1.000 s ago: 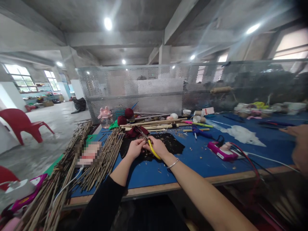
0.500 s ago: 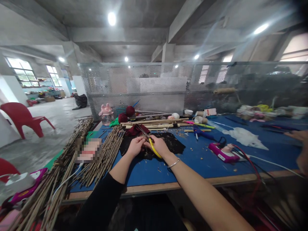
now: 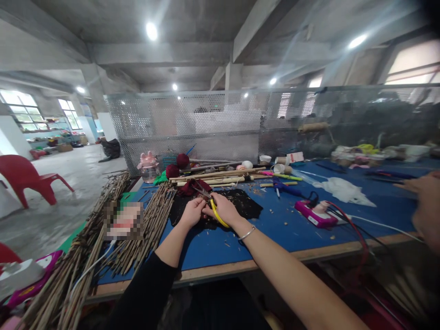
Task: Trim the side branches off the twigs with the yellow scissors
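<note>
My right hand (image 3: pixel 224 210) is closed around a pair of scissors (image 3: pixel 217 216) with yellow handles. The metal blades point up and to the left, away from me. Right beside it, my left hand (image 3: pixel 192 213) has its fingers pinched together; what lies between them is too small to make out. Both hands are above a black cloth (image 3: pixel 250 205) strewn with small light scraps. Just beyond the fingertips, a crumpled dark red cloth (image 3: pixel 187 188) lies partly behind the blades.
Bundles of thin sticks (image 3: pixel 156 211) lie to the left. Dark red yarn balls (image 3: pixel 182 160) and long sticks (image 3: pixel 223 175) are at the back. A blue glue gun (image 3: pixel 285 187), purple power strip (image 3: pixel 314 214) and plastic bag (image 3: pixel 345 190) lie right. Another person's hand (image 3: pixel 428 197) shows far right.
The whole view has shifted slightly. The scissor blades look a little further apart now. Both hands stay close together over the black cloth.
</note>
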Motion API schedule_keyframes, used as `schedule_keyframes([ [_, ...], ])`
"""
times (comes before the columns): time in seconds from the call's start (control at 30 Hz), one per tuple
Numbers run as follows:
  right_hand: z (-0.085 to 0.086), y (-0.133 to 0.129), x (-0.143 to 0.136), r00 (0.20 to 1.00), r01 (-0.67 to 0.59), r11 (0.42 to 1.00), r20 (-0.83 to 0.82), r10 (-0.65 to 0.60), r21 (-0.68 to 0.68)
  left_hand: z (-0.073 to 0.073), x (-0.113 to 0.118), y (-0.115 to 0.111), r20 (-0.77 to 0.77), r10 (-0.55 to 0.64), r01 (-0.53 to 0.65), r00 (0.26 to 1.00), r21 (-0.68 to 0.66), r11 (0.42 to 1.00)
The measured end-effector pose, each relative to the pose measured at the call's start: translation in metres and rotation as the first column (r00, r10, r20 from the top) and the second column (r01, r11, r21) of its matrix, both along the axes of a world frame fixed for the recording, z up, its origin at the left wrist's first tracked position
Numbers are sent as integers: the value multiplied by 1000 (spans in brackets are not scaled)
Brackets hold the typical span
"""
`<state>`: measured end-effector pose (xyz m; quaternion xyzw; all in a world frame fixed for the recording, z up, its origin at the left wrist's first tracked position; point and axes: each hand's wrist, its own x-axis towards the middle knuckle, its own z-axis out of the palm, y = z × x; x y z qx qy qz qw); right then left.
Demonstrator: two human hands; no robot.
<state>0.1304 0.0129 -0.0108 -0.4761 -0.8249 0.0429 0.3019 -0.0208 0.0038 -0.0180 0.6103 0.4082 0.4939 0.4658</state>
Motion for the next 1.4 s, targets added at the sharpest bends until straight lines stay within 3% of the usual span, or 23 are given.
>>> schedule_keyframes([
  [0.3,-3,4,-1,999,-42,997,-23,44,70,0,2,-1,21,14,-14,1000,-33,999],
  [0.67,4,-5,-2,999,37,999,3,-37,-33,-1,3,0,107,-23,27,994,-41,999],
  [0.9,5,-5,-1,998,52,998,-33,-54,-39,-2,3,2,184,76,-55,980,-113,992],
  [1.4,5,-4,0,996,64,997,-58,-67,-46,7,1,-4,112,183,-168,977,-129,977],
])
